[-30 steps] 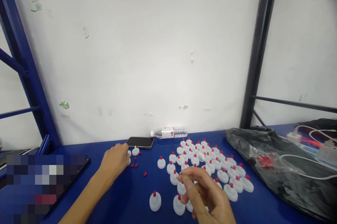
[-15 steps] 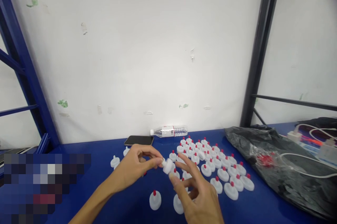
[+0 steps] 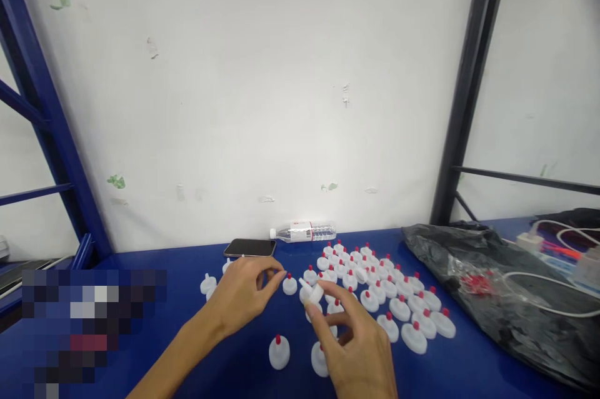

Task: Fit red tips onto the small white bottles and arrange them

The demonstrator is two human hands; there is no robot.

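My right hand (image 3: 359, 349) pinches a small white cap (image 3: 313, 292) at its fingertips, tilted, above the blue table (image 3: 234, 368). My left hand (image 3: 244, 296) hovers just left of it, thumb and forefinger close together; I cannot see whether anything sits between them. Several white caps with red tips (image 3: 398, 306) stand in rows to the right of both hands. One red-tipped cap (image 3: 279, 352) stands alone near the front, and another (image 3: 289, 284) just beyond my left fingertips. Bare white caps (image 3: 207, 284) lie to the left of my left hand.
A phone (image 3: 250, 247) and a lying water bottle (image 3: 304, 232) rest by the white wall. A black plastic bag (image 3: 497, 318) with a clear pouch of red tips (image 3: 474, 283) and white cables (image 3: 539, 308) fills the right side. A blue post (image 3: 42, 105) stands left, a black post (image 3: 464, 92) right.
My left hand came back from the caps near the phone with a white cap. That cap now sits in my right fingertips, and my left fingers have drawn away from it.
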